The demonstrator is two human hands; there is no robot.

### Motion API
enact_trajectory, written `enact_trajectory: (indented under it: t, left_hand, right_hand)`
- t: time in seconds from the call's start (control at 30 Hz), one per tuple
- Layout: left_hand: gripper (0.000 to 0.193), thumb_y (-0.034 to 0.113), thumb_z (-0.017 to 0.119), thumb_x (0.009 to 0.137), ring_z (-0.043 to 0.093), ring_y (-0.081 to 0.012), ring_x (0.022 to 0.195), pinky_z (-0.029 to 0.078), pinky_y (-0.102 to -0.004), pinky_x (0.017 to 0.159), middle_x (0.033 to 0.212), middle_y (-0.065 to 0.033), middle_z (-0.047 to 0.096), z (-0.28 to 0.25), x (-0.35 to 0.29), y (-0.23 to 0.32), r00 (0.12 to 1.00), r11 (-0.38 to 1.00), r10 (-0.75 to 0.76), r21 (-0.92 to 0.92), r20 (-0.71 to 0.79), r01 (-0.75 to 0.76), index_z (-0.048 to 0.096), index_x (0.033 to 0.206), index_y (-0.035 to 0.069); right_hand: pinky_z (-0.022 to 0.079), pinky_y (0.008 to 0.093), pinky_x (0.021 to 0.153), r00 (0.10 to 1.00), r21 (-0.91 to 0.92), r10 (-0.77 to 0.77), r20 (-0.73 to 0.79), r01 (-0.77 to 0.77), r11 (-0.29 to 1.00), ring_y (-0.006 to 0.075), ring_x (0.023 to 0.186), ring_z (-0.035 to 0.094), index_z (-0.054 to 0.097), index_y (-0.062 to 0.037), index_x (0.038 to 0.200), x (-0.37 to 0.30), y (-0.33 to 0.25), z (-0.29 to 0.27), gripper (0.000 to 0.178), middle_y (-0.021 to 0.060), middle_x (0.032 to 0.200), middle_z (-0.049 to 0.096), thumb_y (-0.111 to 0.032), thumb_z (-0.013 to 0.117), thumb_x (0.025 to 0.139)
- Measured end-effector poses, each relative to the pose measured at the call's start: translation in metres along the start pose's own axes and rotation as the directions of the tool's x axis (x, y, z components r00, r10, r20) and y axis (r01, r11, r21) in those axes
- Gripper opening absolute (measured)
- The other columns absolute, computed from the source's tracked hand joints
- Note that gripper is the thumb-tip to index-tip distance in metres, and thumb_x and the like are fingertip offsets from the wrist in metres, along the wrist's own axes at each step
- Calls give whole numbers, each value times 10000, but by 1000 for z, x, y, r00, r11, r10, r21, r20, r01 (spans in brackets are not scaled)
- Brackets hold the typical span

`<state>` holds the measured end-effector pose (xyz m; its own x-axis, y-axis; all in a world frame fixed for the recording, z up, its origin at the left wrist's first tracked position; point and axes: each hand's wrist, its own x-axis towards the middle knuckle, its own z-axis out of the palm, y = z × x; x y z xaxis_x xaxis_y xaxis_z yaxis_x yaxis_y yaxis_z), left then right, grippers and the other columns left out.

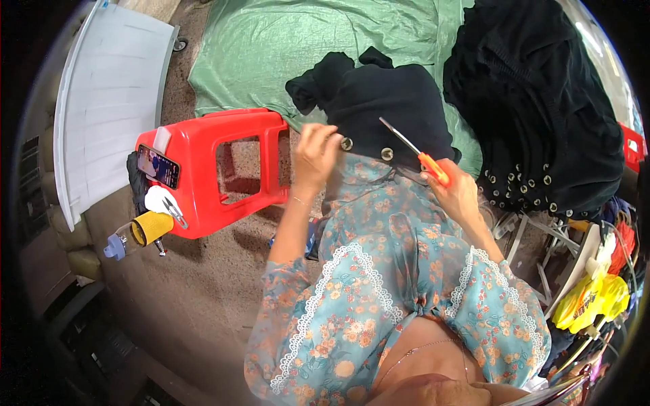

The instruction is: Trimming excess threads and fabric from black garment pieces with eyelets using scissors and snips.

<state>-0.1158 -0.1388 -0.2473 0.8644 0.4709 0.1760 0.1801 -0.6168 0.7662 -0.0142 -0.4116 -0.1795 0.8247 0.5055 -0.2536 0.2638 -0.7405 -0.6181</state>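
Note:
A black knitted garment [393, 101] lies in front of me over my lap, with dark, light-rimmed buttons [386, 154] along its near edge. My left hand [315, 154] is raised beside the garment's left edge, close to one button. Its fingers are curled together, slightly blurred, and what they pinch, if anything, cannot be made out. An orange-handled tool [433, 168] with a slim metal shaft is gripped in my right hand [458, 194]. The shaft points up and left over the garment, its tip above the fabric; I cannot tell whether it touches.
To the left stands a red plastic stool [196, 152] bearing a phone [158, 166], small thread snips [175, 209] and a yellow tape roll [153, 228]. A green sheet [254, 57] lies beyond. Black garments [535, 101] are heaped at right, above a yellow bag [586, 304].

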Motion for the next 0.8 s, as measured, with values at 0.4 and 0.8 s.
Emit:
enact_trajectory:
  t: [0.4, 0.8]
  left_hand:
    - [200, 44, 620, 869, 611, -64, 808, 518, -234, 702, 928, -25, 665, 17, -13, -19, 867, 730, -421, -468, 266, 498, 660, 1062, 10]
    - [151, -29, 605, 794, 642, -282, 821, 505, -368, 740, 883, -141, 661, -27, 20, -26, 944, 990, -101, 64, -313, 127, 668, 924, 15]
  right_hand:
    - [498, 446, 571, 972, -59, -105, 210, 120, 991, 356, 621, 644, 652, -89, 839, -10, -11, 4, 346, 158, 677, 642, -428, 706, 791]
    - [478, 430, 559, 997, 103, 59, -39, -54, 993, 341, 627, 636, 656, -114, 911, 0, 1, -2, 317, 136, 659, 634, -413, 695, 814]
